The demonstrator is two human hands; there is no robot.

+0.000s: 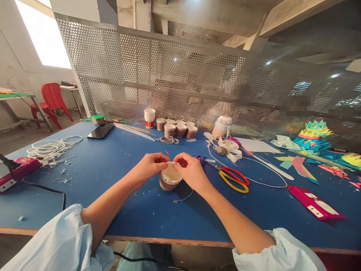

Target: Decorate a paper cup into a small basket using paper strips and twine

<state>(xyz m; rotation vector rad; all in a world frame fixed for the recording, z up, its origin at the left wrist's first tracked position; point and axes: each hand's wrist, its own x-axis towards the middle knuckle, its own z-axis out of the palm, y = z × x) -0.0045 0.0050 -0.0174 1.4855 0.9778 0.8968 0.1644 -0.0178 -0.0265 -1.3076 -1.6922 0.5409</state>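
Observation:
A small paper cup point(169, 182) with brown wrapping round its side stands on the blue table in front of me, its pale open top toward me. My left hand point(150, 166) pinches the far left part of its rim between thumb and fingers. On the far right part of the rim, my right hand point(189, 168) pinches too, close to the left. A bit of white material shows between the fingertips. From beneath the right hand a thin grey cord point(184, 198) curls onto the table. Scissors point(232, 178) with red and yellow handles lie right of my right hand.
Several wrapped cups point(181, 130) and a stack of paper cups point(149, 117) stand at the back, before a perforated metal screen. Left are a phone point(100, 130), white cord point(56, 147) and a pink power strip point(21, 173); another power strip point(316, 203) lies right, near coloured paper pieces point(300, 167).

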